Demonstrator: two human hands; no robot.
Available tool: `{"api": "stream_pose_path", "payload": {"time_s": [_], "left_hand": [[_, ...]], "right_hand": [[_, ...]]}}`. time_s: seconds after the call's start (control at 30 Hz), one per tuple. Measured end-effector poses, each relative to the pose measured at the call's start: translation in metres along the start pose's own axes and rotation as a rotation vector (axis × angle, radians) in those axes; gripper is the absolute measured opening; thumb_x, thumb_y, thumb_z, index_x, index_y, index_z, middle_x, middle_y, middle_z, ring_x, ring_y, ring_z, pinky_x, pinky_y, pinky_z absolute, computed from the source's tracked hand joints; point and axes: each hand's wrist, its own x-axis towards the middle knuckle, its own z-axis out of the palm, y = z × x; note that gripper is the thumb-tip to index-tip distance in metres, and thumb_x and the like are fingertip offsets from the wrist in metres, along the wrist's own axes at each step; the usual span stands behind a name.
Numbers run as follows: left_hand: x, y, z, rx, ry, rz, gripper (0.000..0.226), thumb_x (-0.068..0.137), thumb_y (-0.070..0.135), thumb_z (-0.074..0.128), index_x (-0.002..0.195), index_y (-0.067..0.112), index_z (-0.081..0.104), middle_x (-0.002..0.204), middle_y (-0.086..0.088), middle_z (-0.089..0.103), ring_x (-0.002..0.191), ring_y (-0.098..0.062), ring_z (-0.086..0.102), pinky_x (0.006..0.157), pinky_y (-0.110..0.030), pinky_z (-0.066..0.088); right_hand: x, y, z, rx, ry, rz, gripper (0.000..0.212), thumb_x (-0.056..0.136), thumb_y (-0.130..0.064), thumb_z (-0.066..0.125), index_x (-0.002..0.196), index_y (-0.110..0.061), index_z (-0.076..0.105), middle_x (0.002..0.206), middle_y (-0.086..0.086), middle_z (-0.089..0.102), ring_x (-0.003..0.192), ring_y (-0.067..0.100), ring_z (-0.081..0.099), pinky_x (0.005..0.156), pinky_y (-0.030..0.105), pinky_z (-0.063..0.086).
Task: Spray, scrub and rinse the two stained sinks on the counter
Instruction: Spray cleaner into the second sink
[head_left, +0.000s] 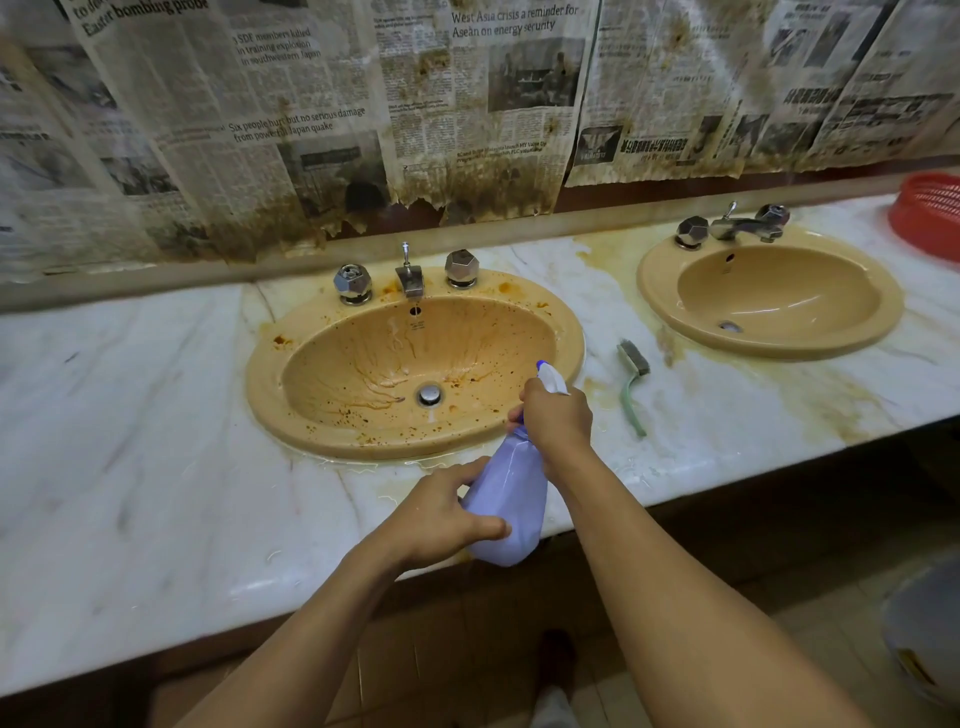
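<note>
Grip suggests spraying: right hand clamps the lilac spray bottle at its trigger, left hand holds its body steady, nozzle towards the stained near sink; scrub brush lies ready just beside.

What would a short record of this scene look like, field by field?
Left sink: brown spatter and streaks
Right sink: bowl looks cleaner
Spray bottle: lilac, nozzle toward the stained sink
Right hand: grips bottle's neck
Left hand: holds bottle's body
Brush: lies on counter between sinks
</note>
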Motion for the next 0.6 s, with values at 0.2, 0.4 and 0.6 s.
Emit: {"api": "stream_pose_path", "payload": {"time_s": [0.2, 0.4, 0.6], "left_hand": [[-0.009, -0.001, 0.002, 0.005, -0.002, -0.012, 0.081, 0.064, 0.048, 0.078, 0.142, 0.038, 0.059, 0.130, 0.017, 0.065, 0.106, -0.013, 0.065, 0.091, -0.043, 0.058], [-0.014, 0.000, -0.002, 0.031, -0.003, -0.003, 0.064, 0.072, 0.035, 0.079, 0.134, 0.038, 0.063, 0.120, 0.014, 0.068, 0.099, -0.011, 0.065, 0.084, -0.035, 0.055], [-0.011, 0.003, -0.007, 0.042, -0.009, -0.011, 0.065, 0.070, 0.036, 0.078, 0.133, 0.033, 0.065, 0.116, 0.012, 0.068, 0.093, -0.008, 0.065, 0.077, -0.031, 0.052]], "right_hand": [[-0.004, 0.006, -0.001, -0.056, -0.036, -0.026, 0.039, 0.091, -0.029, 0.050, 0.128, -0.031, 0.064, 0.070, -0.001, 0.072, 0.081, 0.026, 0.071, 0.077, 0.036, 0.060], [-0.008, 0.016, 0.004, 0.026, 0.078, -0.003, 0.041, 0.088, -0.033, 0.049, 0.124, -0.034, 0.067, 0.076, 0.003, 0.073, 0.087, 0.030, 0.072, 0.086, 0.045, 0.061], [-0.004, 0.019, 0.001, 0.031, 0.017, -0.074, 0.061, 0.080, -0.041, 0.047, 0.141, -0.038, 0.054, 0.067, -0.003, 0.071, 0.086, 0.027, 0.071, 0.090, 0.043, 0.057]]}}
